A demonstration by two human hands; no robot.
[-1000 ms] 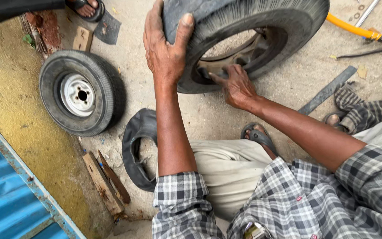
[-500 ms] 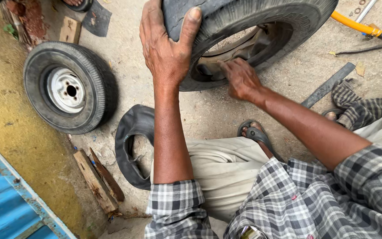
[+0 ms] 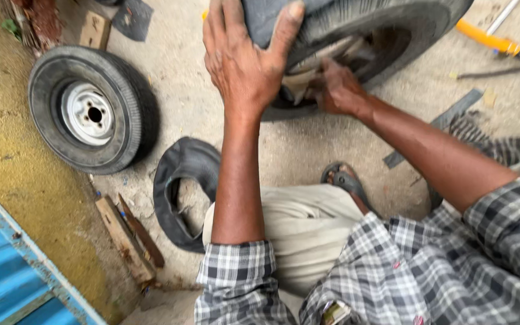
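Big worn tyre [image 3: 356, 36] stands on edge at top of view, tipped toward the person, on a concrete floor [image 3: 326, 144]. Left hand [image 3: 242, 60] lies flat over the tread, fingers spread, thumb up along the sidewall, gripping the tyre's outer curve. Right hand [image 3: 335, 90] is down at the tyre's inner opening, fingers curled and pushed in at the bead; exactly what they pinch can't be told, fingertips are hidden. Both arms bare below rolled checked sleeves.

Loose black inner tube [image 3: 185, 186] lies on the floor just beside the person's knee, under the left forearm. Smaller wheel w/ grey rim [image 3: 88, 111] lies flat, well apart to the left. Wood scraps [image 3: 130, 238] near the tube. Sandalled foot [image 3: 344, 180] below the tyre. Yellow-handled tool [image 3: 489, 39] at top right
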